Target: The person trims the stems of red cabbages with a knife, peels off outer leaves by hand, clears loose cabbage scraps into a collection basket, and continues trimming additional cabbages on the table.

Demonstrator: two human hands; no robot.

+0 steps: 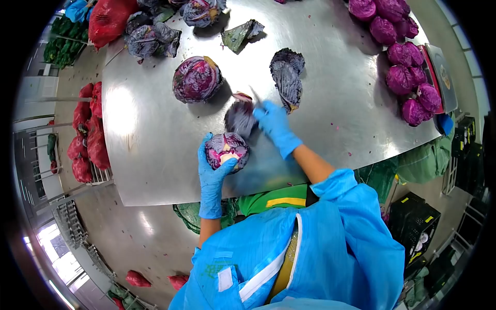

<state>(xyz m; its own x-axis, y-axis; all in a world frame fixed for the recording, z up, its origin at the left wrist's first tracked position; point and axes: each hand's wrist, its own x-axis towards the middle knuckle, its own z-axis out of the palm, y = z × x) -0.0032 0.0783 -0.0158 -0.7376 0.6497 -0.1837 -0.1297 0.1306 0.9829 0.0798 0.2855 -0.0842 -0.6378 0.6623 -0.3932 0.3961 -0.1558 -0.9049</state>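
Left hand [217, 168] and right hand [275, 124] in blue gloves [211, 194], behind the grip a blue smock [330, 248], white trim [263, 276]

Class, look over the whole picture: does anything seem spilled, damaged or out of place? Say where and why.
Two red bundles lie on the floor at lower left, apart from the stacked red sacks, so they look stray. Dark leaves lie loose on the table, likely just trimmings.

Right grip [274, 125]: room rightward, dark leaf [285, 75] ahead
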